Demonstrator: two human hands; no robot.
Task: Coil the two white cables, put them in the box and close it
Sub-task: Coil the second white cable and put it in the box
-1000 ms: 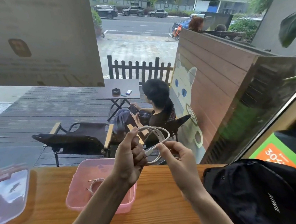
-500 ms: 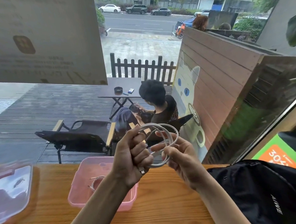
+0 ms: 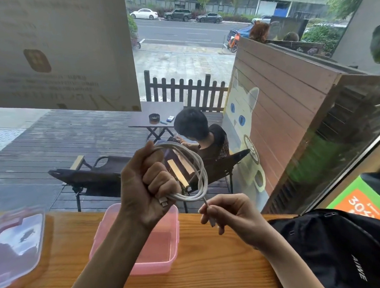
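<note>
White cable [image 3: 192, 166] coiled in the left hand [image 3: 147, 186] fist, right hand [image 3: 229, 212] fingers pinching its half-hidden end

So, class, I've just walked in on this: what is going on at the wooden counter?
A person is coiling a white cable. The left hand grips the loops above the open pink box, while the right hand pinches the loose end. The box's lid lies off to the left and a black bag sits to the right. The box is not yet closed.
</note>
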